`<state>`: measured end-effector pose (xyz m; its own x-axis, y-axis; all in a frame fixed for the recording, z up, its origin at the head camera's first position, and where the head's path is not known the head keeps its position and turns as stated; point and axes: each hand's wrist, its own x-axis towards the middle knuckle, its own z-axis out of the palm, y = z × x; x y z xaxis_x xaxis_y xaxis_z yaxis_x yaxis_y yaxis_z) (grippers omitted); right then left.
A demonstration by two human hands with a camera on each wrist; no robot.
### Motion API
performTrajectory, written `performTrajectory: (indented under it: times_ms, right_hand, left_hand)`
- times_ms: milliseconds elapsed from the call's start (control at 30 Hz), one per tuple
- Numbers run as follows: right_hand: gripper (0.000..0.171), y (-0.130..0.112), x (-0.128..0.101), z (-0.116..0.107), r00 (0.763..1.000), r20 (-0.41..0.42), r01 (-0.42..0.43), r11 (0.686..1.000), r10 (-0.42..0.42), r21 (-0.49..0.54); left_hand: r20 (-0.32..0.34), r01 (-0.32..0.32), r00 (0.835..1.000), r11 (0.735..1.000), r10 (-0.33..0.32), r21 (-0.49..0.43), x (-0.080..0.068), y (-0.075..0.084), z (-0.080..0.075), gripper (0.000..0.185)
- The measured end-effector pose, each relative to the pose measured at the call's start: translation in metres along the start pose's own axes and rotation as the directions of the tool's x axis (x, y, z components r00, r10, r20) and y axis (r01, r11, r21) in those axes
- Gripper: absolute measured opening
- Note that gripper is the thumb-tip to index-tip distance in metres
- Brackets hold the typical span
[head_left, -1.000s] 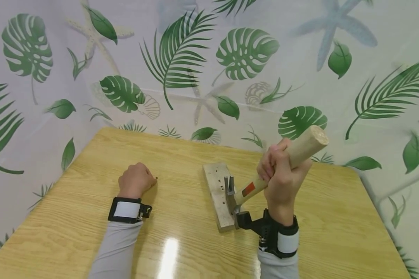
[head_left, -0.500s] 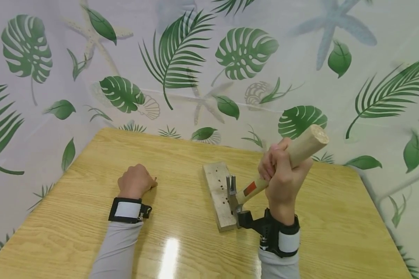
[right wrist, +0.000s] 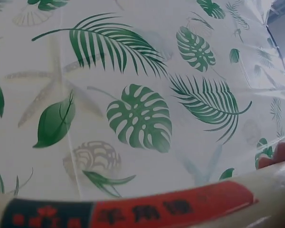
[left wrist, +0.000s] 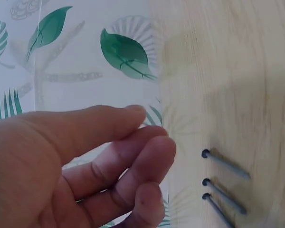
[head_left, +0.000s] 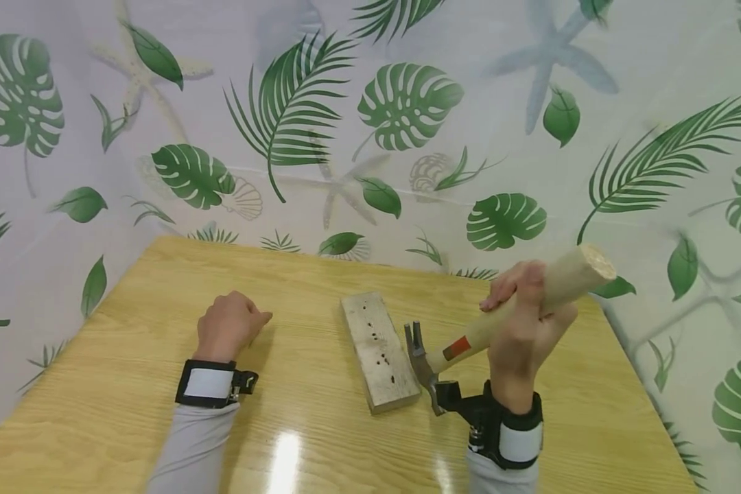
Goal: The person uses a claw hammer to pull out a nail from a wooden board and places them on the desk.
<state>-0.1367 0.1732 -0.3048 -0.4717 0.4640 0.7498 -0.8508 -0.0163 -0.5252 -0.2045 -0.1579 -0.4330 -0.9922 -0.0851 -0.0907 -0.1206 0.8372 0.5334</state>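
My right hand (head_left: 519, 336) grips a claw hammer (head_left: 425, 367) partway along its thick wooden handle. The butt points up and right, while the metal head hangs low, just right of a pale wooden block (head_left: 385, 384) with several dark spots along its top. In the right wrist view the handle's red and black label (right wrist: 175, 204) crosses the bottom. My left hand (head_left: 230, 326) is over the table's left side, fingers loosely bent and holding nothing. Beside it in the left wrist view lie three dark nails (left wrist: 228, 165); in the head view that hand hides them.
The wood-grain table (head_left: 321, 439) fills the lower part of the head view. A pale leaf-print sheet (head_left: 321, 226) hangs behind its back edge and along both sides.
The head view has shifted slightly. The hammer's head has moved right, away from the block's edge. A small dark tip seen earlier at my left fingertips no longer shows.
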Motion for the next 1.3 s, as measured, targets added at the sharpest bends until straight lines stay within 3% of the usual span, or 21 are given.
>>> performTrajectory:
  times_ms: [167, 267, 367, 467, 567, 767, 900, 967, 1033, 1167, 1300]
  right_hand:
    - [0.048, 0.0, 0.004, -0.031, 0.995, -0.076, 0.063, 0.998, -0.061, 0.028]
    - [0.055, -0.001, 0.008, -0.053, 1.0, -0.021, 0.011, 0.999, -0.01, 0.043]
    - [0.064, 0.003, 0.01, -0.069, 0.991, 0.081, -0.108, 0.994, 0.11, -0.027]
    - [0.069, 0.011, 0.008, -0.076, 0.955, 0.156, -0.223, 0.959, 0.251, -0.174]
    - [0.069, 0.021, 0.006, -0.078, 0.922, 0.168, -0.292, 0.912, 0.349, -0.289]
    - [0.066, 0.036, 0.004, -0.081, 0.898, 0.127, -0.359, 0.869, 0.421, -0.34]
    - [0.05, 0.042, 0.006, -0.084, 0.865, 0.157, -0.378, 0.825, 0.476, -0.419]
    - [0.038, 0.045, 0.007, -0.086, 0.835, 0.175, -0.377, 0.774, 0.521, -0.509]
    - [0.034, 0.049, 0.008, -0.089, 0.785, 0.187, -0.384, 0.701, 0.59, -0.6]
    - [0.059, 0.06, 0.007, -0.097, 0.642, 0.229, -0.39, 0.569, 0.732, -0.724]
    - [0.075, 0.074, 0.006, -0.105, 0.539, 0.243, -0.358, 0.481, 0.806, -0.8]
  left_hand:
    - [0.006, -0.059, 0.998, 0.998, 0.059, -0.018, 0.0, 0.005, 0.006, 0.05]
    - [-0.009, -0.107, 0.994, 0.994, 0.107, -0.03, 0.001, 0.01, 0.008, 0.049]
    - [-0.008, -0.147, 0.989, 0.988, 0.147, -0.04, 0.001, 0.012, 0.009, 0.051]
    - [0.007, -0.169, 0.985, 0.985, 0.17, -0.042, 0.001, 0.013, 0.01, 0.052]
    - [0.023, -0.184, 0.982, 0.982, 0.185, -0.044, 0.002, 0.015, 0.012, 0.052]
    - [0.047, -0.189, 0.98, 0.981, 0.191, -0.044, 0.001, 0.02, 0.013, 0.051]
    - [0.052, -0.188, 0.98, 0.981, 0.19, -0.044, 0.0, 0.023, 0.016, 0.049]
    - [0.053, -0.199, 0.978, 0.979, 0.201, -0.038, 0.0, 0.024, 0.019, 0.049]
    - [0.053, -0.215, 0.975, 0.976, 0.216, -0.033, 0.0, 0.025, 0.021, 0.048]
    - [0.065, -0.236, 0.969, 0.971, 0.238, -0.03, 0.0, 0.027, 0.025, 0.049]
    - [0.084, -0.24, 0.967, 0.97, 0.242, -0.028, 0.0, 0.03, 0.026, 0.048]
